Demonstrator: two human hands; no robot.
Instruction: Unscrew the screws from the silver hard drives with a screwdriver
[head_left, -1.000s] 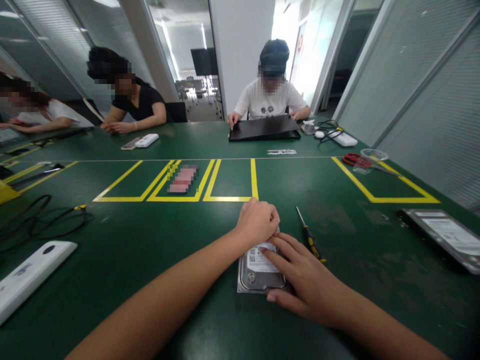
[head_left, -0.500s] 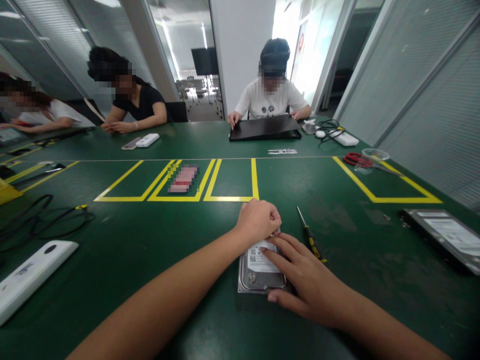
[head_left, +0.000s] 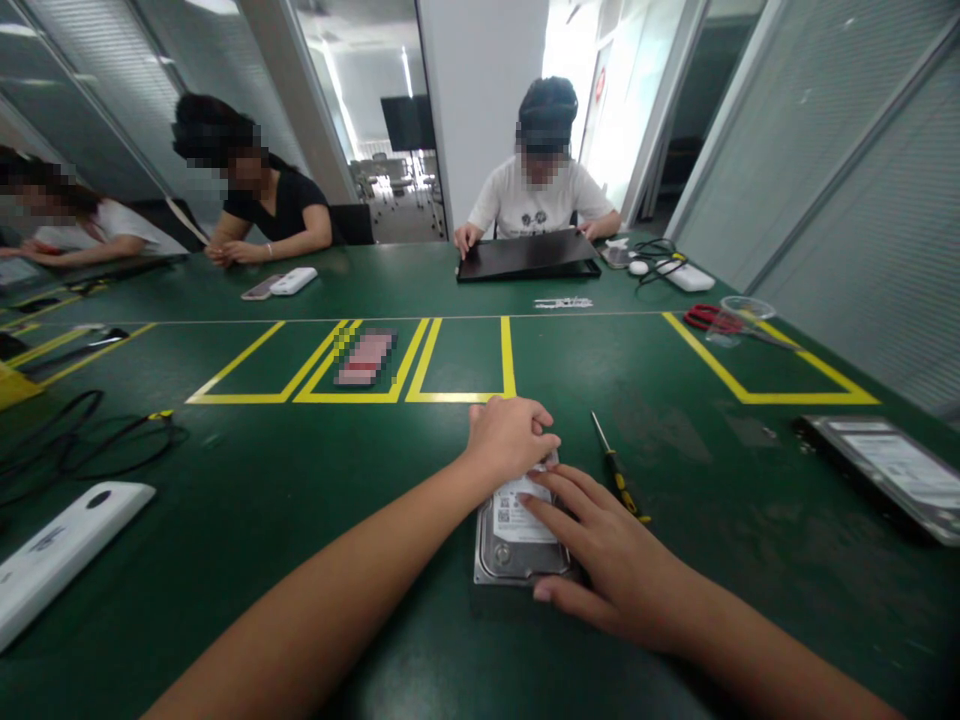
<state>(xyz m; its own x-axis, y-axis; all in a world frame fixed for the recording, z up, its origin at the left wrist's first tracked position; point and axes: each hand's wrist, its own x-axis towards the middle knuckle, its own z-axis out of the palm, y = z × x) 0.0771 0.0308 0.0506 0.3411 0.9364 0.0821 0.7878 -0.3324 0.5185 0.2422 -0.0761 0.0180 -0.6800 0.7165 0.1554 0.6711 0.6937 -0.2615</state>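
A silver hard drive (head_left: 514, 560) with a white label lies flat on the green table in front of me. My right hand (head_left: 592, 535) rests across its right side, fingers spread over the label and thumb at the near right corner, holding it. At the drive's far end is my left hand (head_left: 512, 435), fingers curled and closed; what they pinch, if anything, is hidden. To the right of my hands lies a screwdriver (head_left: 621, 480) with a black and yellow handle.
Another hard drive (head_left: 892, 465) lies at the right. Red-handled scissors (head_left: 712, 320) and a clear plastic cup (head_left: 748, 308) sit behind it. A white power bank (head_left: 67, 560) and black cables (head_left: 90, 440) are at left. Across the table, a person holds a black panel (head_left: 529, 257).
My left hand's fingers have shifted and loosened slightly at the drive's far end. My right hand and the drive have stayed in place.
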